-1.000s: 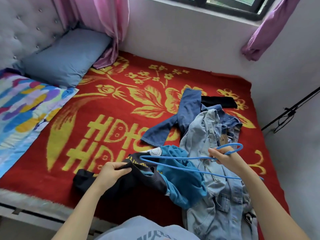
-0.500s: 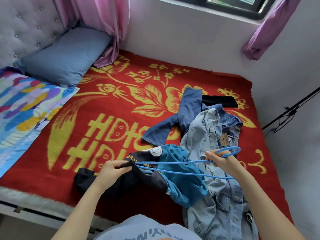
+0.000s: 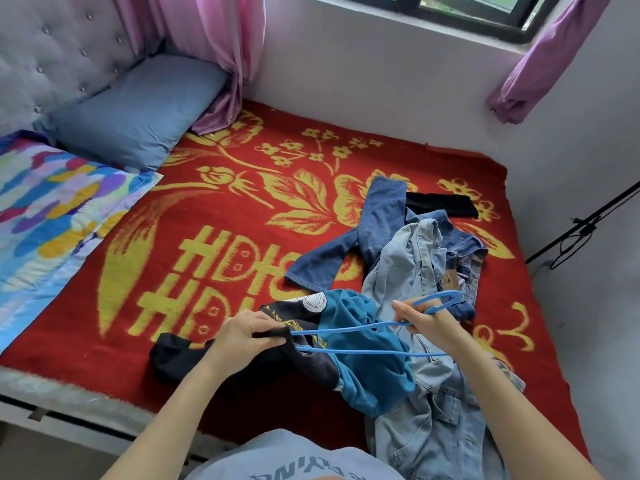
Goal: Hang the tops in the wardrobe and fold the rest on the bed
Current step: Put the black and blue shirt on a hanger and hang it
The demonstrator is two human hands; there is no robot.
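A black and teal top (image 3: 356, 362) lies bunched on the near part of the red blanket (image 3: 180, 271). My left hand (image 3: 242, 337) pinches the top's black edge, right where the left tip of a thin blue hanger (image 3: 360, 353) meets the cloth. My right hand (image 3: 426, 320) grips the hanger near its hook. A light denim jacket (image 3: 426, 410) lies under my right forearm. Dark blue jeans (image 3: 377, 230) and a black garment (image 3: 440, 204) lie beyond it.
A blue pillow (image 3: 138, 109) and a colourful quilt (image 3: 52, 209) lie at the left by the padded headboard (image 3: 45, 46). White walls close the bed's far and right sides. Pink curtains (image 3: 221, 46) hang by the window. A black rod (image 3: 585, 223) leans at the right.
My right hand has brought the hanger down and leftwards. Its left tip has gone from above the top to the black edge that my left hand pinches.
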